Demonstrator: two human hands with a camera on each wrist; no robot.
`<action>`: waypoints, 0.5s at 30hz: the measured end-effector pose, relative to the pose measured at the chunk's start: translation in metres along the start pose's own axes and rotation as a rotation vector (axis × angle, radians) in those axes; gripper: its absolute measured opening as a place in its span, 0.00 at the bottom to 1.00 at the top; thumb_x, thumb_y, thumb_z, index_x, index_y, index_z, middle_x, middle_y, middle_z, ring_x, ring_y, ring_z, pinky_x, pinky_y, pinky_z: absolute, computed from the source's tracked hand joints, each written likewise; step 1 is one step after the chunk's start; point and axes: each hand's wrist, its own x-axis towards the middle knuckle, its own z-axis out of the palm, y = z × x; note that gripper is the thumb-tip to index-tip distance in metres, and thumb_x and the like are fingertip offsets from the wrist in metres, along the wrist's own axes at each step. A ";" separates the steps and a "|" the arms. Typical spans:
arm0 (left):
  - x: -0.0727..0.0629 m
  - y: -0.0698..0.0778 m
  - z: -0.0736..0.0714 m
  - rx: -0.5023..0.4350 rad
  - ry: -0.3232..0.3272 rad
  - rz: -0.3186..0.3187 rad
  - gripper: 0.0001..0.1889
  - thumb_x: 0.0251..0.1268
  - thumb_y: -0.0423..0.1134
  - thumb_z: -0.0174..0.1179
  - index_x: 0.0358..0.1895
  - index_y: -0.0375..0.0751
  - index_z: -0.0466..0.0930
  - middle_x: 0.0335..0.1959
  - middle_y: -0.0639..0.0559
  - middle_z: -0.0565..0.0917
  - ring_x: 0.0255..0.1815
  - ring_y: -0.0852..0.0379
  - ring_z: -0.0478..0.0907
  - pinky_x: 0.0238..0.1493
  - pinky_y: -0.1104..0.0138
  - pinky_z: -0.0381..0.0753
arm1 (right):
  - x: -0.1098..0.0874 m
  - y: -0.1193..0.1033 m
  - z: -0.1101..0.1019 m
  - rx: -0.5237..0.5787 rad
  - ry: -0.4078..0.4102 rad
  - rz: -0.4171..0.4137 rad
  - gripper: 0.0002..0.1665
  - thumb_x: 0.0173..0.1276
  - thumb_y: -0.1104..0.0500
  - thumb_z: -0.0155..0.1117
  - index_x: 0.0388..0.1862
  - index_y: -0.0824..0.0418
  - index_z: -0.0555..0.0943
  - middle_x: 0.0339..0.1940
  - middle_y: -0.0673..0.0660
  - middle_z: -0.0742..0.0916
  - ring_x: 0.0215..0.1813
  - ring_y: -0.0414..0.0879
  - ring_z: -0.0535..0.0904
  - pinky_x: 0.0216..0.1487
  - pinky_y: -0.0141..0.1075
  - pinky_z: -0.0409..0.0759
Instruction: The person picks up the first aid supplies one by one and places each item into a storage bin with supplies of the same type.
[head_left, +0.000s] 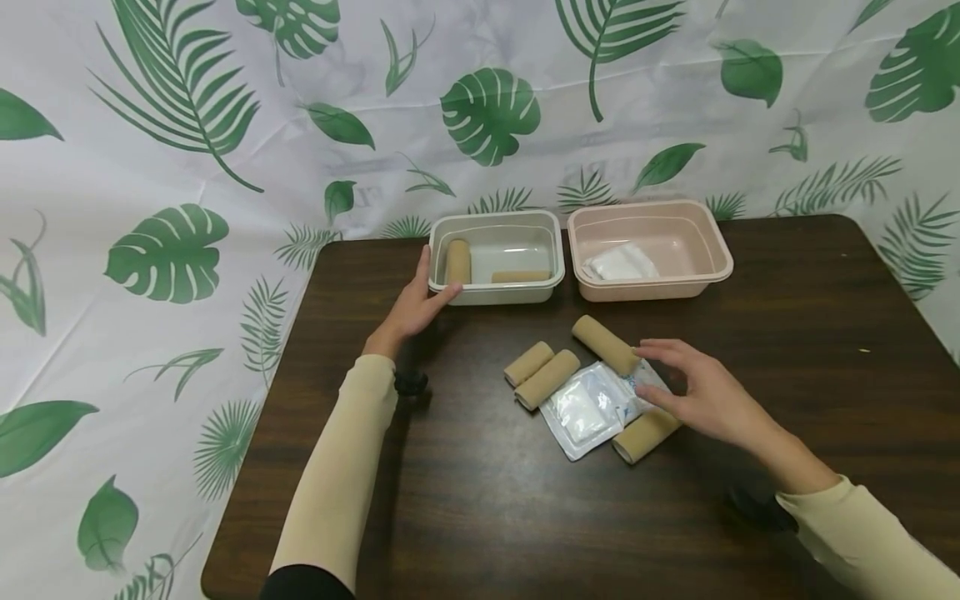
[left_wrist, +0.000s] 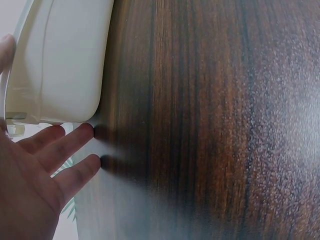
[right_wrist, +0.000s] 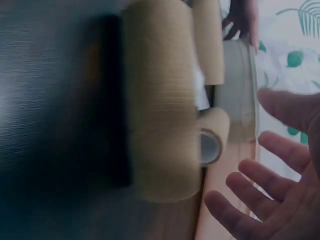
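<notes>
Four tan rolls (head_left: 547, 379) lie on the table (head_left: 487, 517) around a flat packet (head_left: 581, 408), probably light, slightly springy and best pinched mid-length, my right hand (head_left: 705, 392) near them, fingers apart and empty, my left hand (head_left: 415, 306) spread against the grey tub (head_left: 495, 294).

head: high, forward-down | wrist views: close, sideways; right blurred, probably low | shared: grey tray (head_left: 506, 252)
</notes>
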 end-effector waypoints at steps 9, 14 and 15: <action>0.002 0.001 0.000 -0.005 0.004 -0.007 0.53 0.65 0.68 0.53 0.79 0.58 0.26 0.80 0.46 0.46 0.76 0.43 0.53 0.71 0.48 0.54 | -0.044 0.007 0.015 -0.061 -0.095 0.014 0.46 0.54 0.39 0.77 0.68 0.55 0.74 0.70 0.63 0.69 0.67 0.63 0.65 0.54 0.63 0.70; 0.001 0.000 0.001 -0.006 0.005 -0.011 0.52 0.66 0.67 0.53 0.79 0.58 0.25 0.80 0.47 0.46 0.76 0.43 0.53 0.71 0.48 0.54 | -0.056 0.012 0.020 -0.068 -0.122 -0.010 0.46 0.52 0.43 0.80 0.68 0.52 0.74 0.72 0.62 0.69 0.68 0.62 0.64 0.53 0.62 0.71; 0.001 0.001 0.001 -0.007 0.005 -0.010 0.52 0.66 0.67 0.53 0.79 0.57 0.26 0.80 0.47 0.46 0.76 0.44 0.53 0.71 0.48 0.54 | -0.057 0.013 0.021 -0.065 -0.119 -0.014 0.45 0.51 0.45 0.80 0.68 0.52 0.74 0.71 0.62 0.69 0.68 0.62 0.64 0.54 0.62 0.71</action>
